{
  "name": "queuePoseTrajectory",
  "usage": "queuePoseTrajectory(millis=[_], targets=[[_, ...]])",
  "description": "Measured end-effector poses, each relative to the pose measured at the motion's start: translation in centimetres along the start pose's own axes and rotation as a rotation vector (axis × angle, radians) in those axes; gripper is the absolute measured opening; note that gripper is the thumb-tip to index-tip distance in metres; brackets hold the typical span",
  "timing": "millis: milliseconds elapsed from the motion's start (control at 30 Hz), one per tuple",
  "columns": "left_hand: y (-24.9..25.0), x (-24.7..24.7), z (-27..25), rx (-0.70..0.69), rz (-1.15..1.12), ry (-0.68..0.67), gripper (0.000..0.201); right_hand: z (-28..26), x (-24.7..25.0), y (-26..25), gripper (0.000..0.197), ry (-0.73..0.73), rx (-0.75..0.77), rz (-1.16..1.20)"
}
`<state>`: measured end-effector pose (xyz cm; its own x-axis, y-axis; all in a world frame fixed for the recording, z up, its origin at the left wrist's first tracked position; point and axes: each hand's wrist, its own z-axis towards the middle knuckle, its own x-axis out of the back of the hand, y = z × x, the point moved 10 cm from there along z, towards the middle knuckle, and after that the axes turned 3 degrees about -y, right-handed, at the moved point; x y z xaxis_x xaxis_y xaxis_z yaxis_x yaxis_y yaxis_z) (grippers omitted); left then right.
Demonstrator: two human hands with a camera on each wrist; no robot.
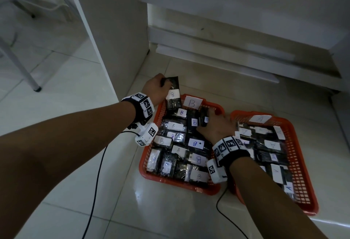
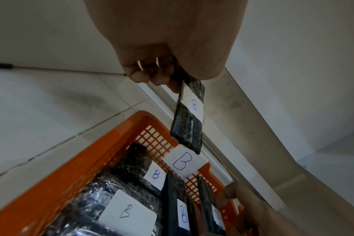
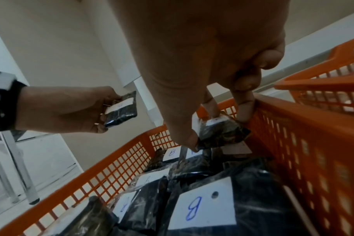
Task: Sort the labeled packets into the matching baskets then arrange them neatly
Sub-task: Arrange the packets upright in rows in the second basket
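Two orange baskets sit side by side on the tiled floor. The left basket (image 1: 149, 155) carries a paper tag marked B (image 1: 192, 102) and holds several dark packets with white B labels. The right basket (image 1: 301, 182) has an A tag (image 1: 260, 118) and A-labeled packets. My left hand (image 1: 157, 87) holds one B packet (image 1: 172, 94) up over the B basket's far left corner (image 2: 131, 127); the same B packet (image 2: 189, 118) hangs from its fingers. My right hand (image 1: 214, 123) pinches a dark packet (image 3: 218, 132) at the far right corner inside the B basket.
A white cabinet panel (image 1: 106, 36) stands just left of the baskets, and a low white ledge (image 1: 227, 57) runs behind them. A metal furniture leg (image 1: 28, 75) stands at the left. Black cables (image 1: 98, 172) trail from my wrists over the floor.
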<state>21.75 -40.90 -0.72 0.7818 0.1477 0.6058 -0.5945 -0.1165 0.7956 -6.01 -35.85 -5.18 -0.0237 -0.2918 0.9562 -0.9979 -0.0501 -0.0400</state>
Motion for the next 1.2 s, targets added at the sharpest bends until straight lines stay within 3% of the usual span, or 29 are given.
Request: queuePoseTrajectory(millis=[167,333,600,833,1000,1200], targets=[[-1.2,1.4,0.1,0.004,0.01,0.038,0.022,1.2,-0.7,0.2,0.101,-0.04,-0.019,0.193],[-2.2,2.7,0.3,0.013,0.009,0.068,0.024,0.9,-0.5,-2.8,0.069,-0.125,0.166,0.287],[-3.2,4.2,0.2,0.025,-0.023,0.087,0.022,1.5,-1.1,-8.5,0.061,-0.199,0.427,0.265],[-4.3,5.0,0.0,0.056,-0.028,0.142,0.025,2.8,-3.3,-9.4,0.071,-0.275,0.396,0.232],[-4.5,4.6,0.3,0.064,0.002,0.109,0.026,3.4,-4.4,-9.1,0.045,-0.249,0.393,0.25],[-4.2,3.4,0.5,0.046,0.027,0.074,0.021,3.5,-4.8,-9.3,0.044,-0.254,0.395,0.247]])
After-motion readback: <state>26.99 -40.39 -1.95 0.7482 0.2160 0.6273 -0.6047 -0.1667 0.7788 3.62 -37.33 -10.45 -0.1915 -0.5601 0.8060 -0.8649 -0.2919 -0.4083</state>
